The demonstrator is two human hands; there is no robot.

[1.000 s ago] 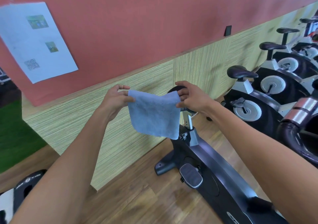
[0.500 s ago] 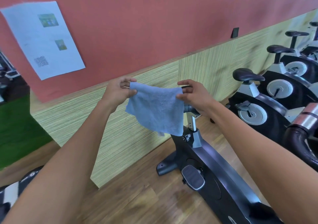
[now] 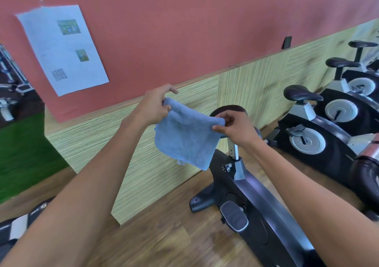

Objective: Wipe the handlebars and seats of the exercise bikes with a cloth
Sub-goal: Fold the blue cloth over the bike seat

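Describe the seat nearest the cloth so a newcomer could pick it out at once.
Along the striped wall panel stands a row of black bikes. The nearest bike's seat sits just behind the blue cloth; unlike the other seats, it is partly hidden by the right hand.

cloth (image 3: 187,139) hangs before the seat (image 3: 227,109), more bikes (image 3: 320,135) to the right

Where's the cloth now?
Head view, centre: the cloth hangs between left hand and right hand, in front of the nearest bike's seat.
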